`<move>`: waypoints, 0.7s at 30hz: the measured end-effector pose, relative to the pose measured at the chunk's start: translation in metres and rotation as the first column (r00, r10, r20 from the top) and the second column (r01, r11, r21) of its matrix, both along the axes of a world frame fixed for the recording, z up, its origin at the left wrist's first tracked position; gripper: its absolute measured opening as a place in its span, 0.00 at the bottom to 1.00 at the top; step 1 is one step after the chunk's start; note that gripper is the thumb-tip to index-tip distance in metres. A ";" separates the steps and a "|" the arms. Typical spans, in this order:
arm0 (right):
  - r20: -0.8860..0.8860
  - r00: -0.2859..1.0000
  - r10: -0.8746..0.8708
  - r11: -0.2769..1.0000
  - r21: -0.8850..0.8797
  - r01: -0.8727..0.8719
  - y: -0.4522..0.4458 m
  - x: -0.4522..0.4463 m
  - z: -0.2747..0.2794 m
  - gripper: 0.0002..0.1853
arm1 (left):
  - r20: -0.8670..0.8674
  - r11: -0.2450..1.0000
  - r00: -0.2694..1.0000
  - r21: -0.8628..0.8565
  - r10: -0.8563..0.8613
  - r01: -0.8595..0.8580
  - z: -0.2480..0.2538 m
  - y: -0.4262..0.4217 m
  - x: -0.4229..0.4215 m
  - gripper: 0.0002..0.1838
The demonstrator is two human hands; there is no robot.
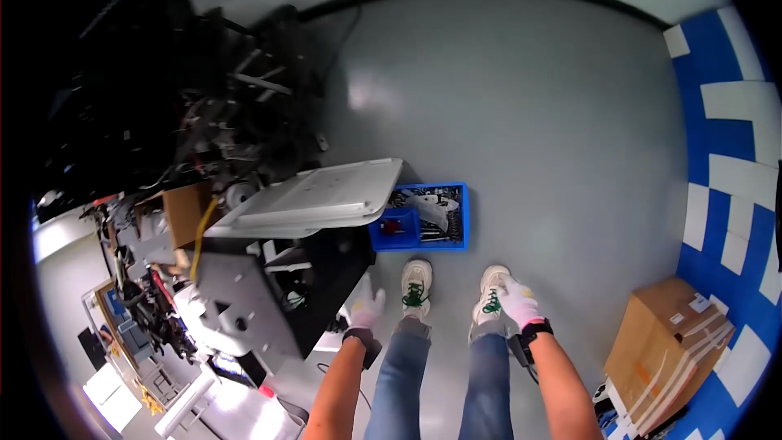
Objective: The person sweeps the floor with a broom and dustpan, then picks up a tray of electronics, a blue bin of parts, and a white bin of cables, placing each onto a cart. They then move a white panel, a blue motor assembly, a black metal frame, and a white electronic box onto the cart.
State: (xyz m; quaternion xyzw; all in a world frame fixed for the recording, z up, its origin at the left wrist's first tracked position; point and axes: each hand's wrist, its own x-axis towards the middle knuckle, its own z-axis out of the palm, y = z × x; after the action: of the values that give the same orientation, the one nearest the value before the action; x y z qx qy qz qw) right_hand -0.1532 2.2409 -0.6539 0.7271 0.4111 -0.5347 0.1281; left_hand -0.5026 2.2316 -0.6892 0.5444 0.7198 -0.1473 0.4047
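Note:
My left hand (368, 310), in a white glove, hangs beside a dark box-shaped unit at its left. Its fingers are loosely stretched and nothing shows in them. My right hand (519, 301), gloved too, hangs over my right shoe (491, 292) with its fingers extended and nothing visible in the grip. Ahead of my feet, a blue bin (467, 220) stands on the floor. Many small metal parts, a clear plastic bag (434, 212) and a smaller blue tray (417, 228) with something red inside lie in it.
At left stands the grey and black unit (244, 293) with a white panel (318, 195) on top. Dark tangled equipment (244, 114) fills the far left. A taped cardboard box (664, 350) stands at right, near a blue-and-white wall (721, 138). Grey floor (521, 106) extends ahead.

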 end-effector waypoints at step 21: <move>0.071 0.893 -0.443 0.883 0.209 0.421 -0.017 -0.043 -0.160 0.15 | 0.145 0.968 0.960 0.049 0.238 -0.247 -0.107 0.085 0.013 0.19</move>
State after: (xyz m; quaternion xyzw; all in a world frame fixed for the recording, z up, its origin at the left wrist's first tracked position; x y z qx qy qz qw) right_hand -0.1959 2.2234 -0.8135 0.8393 0.2787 -0.4652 -0.0398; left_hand -0.4899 2.3163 -0.7959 0.4740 0.7559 -0.0344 0.4503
